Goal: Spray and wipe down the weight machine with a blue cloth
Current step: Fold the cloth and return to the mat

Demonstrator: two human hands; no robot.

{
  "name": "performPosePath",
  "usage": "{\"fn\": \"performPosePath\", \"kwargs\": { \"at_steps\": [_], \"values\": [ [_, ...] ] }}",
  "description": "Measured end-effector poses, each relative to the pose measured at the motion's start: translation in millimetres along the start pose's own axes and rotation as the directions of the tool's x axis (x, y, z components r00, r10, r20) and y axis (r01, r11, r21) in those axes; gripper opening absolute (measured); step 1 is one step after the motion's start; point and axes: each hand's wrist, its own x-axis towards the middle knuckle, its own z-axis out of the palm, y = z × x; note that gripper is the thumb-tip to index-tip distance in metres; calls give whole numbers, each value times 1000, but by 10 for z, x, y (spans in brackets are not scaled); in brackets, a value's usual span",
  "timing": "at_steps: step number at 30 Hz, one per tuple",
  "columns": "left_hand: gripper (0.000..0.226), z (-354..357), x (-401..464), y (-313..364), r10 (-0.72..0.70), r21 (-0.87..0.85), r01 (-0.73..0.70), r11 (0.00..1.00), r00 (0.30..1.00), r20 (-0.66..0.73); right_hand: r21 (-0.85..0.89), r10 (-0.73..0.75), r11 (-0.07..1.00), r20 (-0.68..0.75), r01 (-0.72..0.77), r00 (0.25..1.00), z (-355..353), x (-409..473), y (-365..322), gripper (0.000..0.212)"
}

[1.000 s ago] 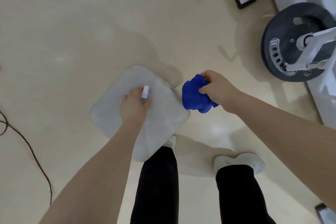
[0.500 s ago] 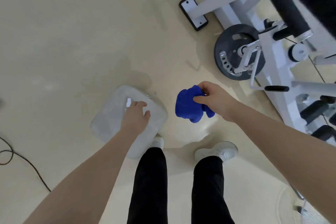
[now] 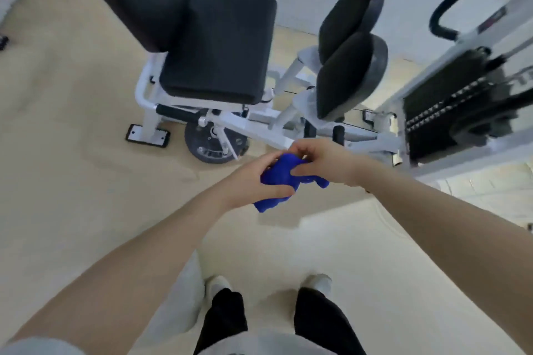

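Much of the blue cloth [image 3: 279, 174] is hidden inside the two hands, and only its crumpled middle and a tail hanging on the near left show; no spray bottle can be made out. The weight stack [image 3: 450, 112] on the right is smeared by motion blur, and the backrest at the far left is cut off by the frame edge. Both forearms reach forward from the near edge and meet at centre: the left hand [image 3: 253, 179] curls round the cloth with its thumb across the front, while the right hand [image 3: 317, 158] pinches its far right part. Beyond them stands the weight machine [image 3: 253, 121], its black seat [image 3: 222, 43] far left, two round pads [image 3: 350, 66] to the right, a plate [image 3: 213, 145] low on the floor [image 3: 72, 153].
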Motion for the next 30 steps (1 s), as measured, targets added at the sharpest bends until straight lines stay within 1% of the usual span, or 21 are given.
{"fn": "performPosePath", "kwargs": {
  "at_steps": [1,2,4,5,7,8,9,10,11,12,13,14,16,17,19,21,23,25,27,28,30],
  "values": [
    [45,356,182,217,-25,0,25,1000,998,59,80,42,996,-124,-32,991,-257,-345,230,9],
    [40,536,268,280,-58,-34,60,998,997,55,148,53,989,-201,-23,978,-369,-475,369,9],
    [28,1165,615,515,-121,-110,134,985,986,113,305,119,952,-398,9,910,-716,-987,845,15],
    [23,1348,741,535,-178,-147,193,970,978,110,356,143,934,-443,28,885,-799,-1127,989,18],
    [20,1943,1057,643,-263,-102,284,953,948,178,412,220,911,-538,26,814,-1022,-1619,1460,19],
    [25,2117,1168,649,-316,-93,339,936,928,196,412,237,911,-565,22,790,-1088,-1748,1629,21],
    [33,2480,1338,687,-357,-78,385,920,903,239,432,274,902,-602,17,750,-1201,-2019,1936,22],
    [43,2851,1489,724,-395,-75,430,900,876,277,462,300,886,-630,35,717,-1298,-2298,2203,23],
    [51,3045,1583,729,-425,-93,469,878,855,298,488,307,870,-642,66,703,-1353,-2434,2370,23],
    [57,3425,1725,770,-435,-101,490,866,837,331,526,329,843,-670,112,666,-1463,-2721,2633,25],
    [59,3807,1858,831,-437,-126,506,853,825,359,563,353,812,-684,155,639,-1574,-2996,2896,28],
    [60,3964,1939,830,-433,-181,517,837,826,360,600,363,777,-675,192,642,-1617,-3114,2994,29],
    [60,4783,2123,980,-414,-218,526,822,815,406,663,408,698,-679,271,610,-1785,-3709,3471,26],
    [59,4999,2163,1029,-409,-258,537,803,812,416,682,412,660,-679,315,608,-1818,-3840,3593,23],
    [59,5575,2229,1196,-390,-344,585,735,779,492,708,472,579,-695,405,542,-1910,-4188,3871,20],
    [62,6074,2280,1355,-361,-413,635,652,740,568,696,541,509,-717,507,440,-2013,-4464,4126,24],
    [59,6452,2379,1505,-327,-494,642,586,745,581,675,595,513,-725,530,348,-2095,-4682,4373,22],
    [57,6762,2569,1645,-333,-536,620,573,773,539,679,616,603,-730,419,296,-2158,-4860,4639,25],
    [53,6898,2762,1736,-336,-509,580,636,802,495,675,605,690,-736,261,303,-2158,-4931,4823,24],
    [50,6987,2878,1769,-341,-452,561,693,808,481,678,601,706,-726,203,333,-2191,-4967,4943,22],
    [47,7164,3127,1784,-368,-299,518,802,821,436,692,599,720,-659,54,456,-2280,-5026,5204,26]
  ]
}}
